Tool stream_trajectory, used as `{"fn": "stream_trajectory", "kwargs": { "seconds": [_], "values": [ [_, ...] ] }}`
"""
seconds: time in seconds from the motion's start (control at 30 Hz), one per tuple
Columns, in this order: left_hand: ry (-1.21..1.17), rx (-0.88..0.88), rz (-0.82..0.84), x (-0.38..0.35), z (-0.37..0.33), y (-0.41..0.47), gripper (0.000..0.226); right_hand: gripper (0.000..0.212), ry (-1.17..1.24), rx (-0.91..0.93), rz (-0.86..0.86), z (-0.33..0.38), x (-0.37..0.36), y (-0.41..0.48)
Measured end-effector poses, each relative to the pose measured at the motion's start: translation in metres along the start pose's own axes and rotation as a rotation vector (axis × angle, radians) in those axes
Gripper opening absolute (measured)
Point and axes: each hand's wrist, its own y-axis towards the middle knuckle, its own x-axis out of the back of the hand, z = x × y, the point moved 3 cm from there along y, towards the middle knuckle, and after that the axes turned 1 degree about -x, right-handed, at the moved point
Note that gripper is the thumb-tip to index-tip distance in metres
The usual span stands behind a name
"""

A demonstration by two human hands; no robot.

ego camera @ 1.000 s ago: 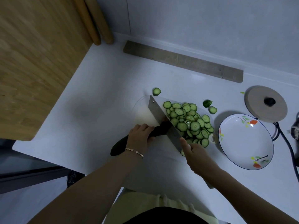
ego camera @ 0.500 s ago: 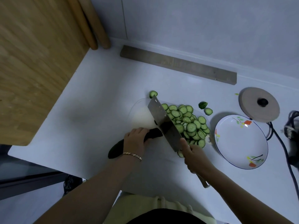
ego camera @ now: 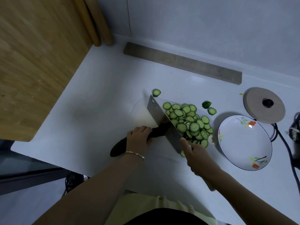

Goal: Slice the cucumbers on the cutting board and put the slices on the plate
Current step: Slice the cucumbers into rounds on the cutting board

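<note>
A dark green cucumber [ego camera: 119, 147] lies across the near left of a translucent cutting board [ego camera: 141, 114]. My left hand [ego camera: 138, 138] grips it with curled fingers. My right hand [ego camera: 194, 155] grips the handle of a steel cleaver [ego camera: 162, 120], whose blade stands on the cucumber's cut end. To the right of the blade, a heap of cucumber slices [ego camera: 190, 123] covers the board. A white plate [ego camera: 243, 143] with a flower pattern lies to the right of the board with nothing on it.
Loose cucumber slices lie off the board: one slice [ego camera: 156, 92] behind it and an end piece [ego camera: 206, 104] with another slice [ego camera: 212, 111] at the right. A round wooden lid [ego camera: 263, 104], a black cable [ego camera: 287, 148], a grey strip [ego camera: 181, 62] by the wall, and a wooden panel [ego camera: 32, 54] at left.
The cleaver has kept chopping at the cucumber's end, and my left hand has slid slightly back along it. The camera view has shifted a little.
</note>
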Motion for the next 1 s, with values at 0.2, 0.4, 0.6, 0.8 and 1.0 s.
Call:
{"fn": "stream_trajectory", "kwargs": {
  "seconds": [0.2, 0.4, 0.6, 0.8, 1.0],
  "values": [
    [0.004, 0.040, 0.129, 0.002, 0.000, 0.002, 0.033, 0.057, -0.125, 0.055, -0.065, 0.014, -0.011, 0.002],
    [-0.066, 0.028, 0.163, 0.005, 0.002, -0.005, 0.026, 0.059, -0.086, 0.036, -0.082, 0.003, -0.025, 0.012],
    [-0.012, -0.062, 0.067, 0.005, 0.006, -0.012, 0.037, 0.054, 0.139, -0.067, -0.009, -0.009, -0.014, 0.014],
    [0.060, -0.076, 0.062, 0.001, 0.001, -0.007, 0.040, 0.049, 0.222, -0.082, 0.031, -0.009, 0.009, 0.001],
    [0.038, -0.060, 0.010, -0.003, 0.003, -0.008, 0.036, 0.054, 0.156, -0.031, 0.031, -0.004, 0.008, -0.004]
  ]
}}
